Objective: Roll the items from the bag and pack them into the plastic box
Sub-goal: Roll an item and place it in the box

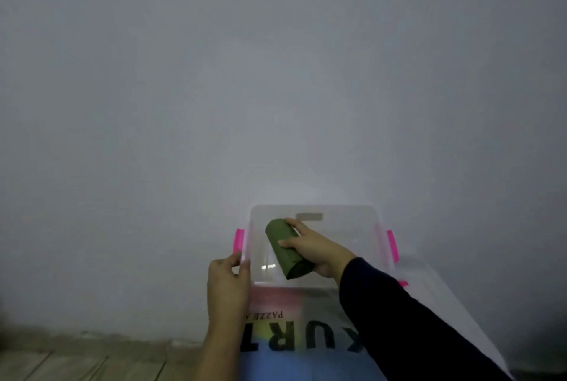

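A clear plastic box [349,212] with pink side latches [238,241] stands against the wall in the lower middle. My right hand [316,248] grips a rolled olive-green cloth [283,250] and holds it inside the box, tilted with its far end toward the back left. My left hand [228,281] holds the box's near left corner rim, thumb and fingers curled over the edge. A dark sleeve covers my right forearm. Apart from the roll, the box's interior looks bare.
A printed bag [294,334] with large dark letters and blue, pink and yellow areas lies in front of the box. The clear lid [445,298] leans to the box's right. Wooden floorboards [76,362] show at lower left, and a plain grey wall [276,74] fills the background.
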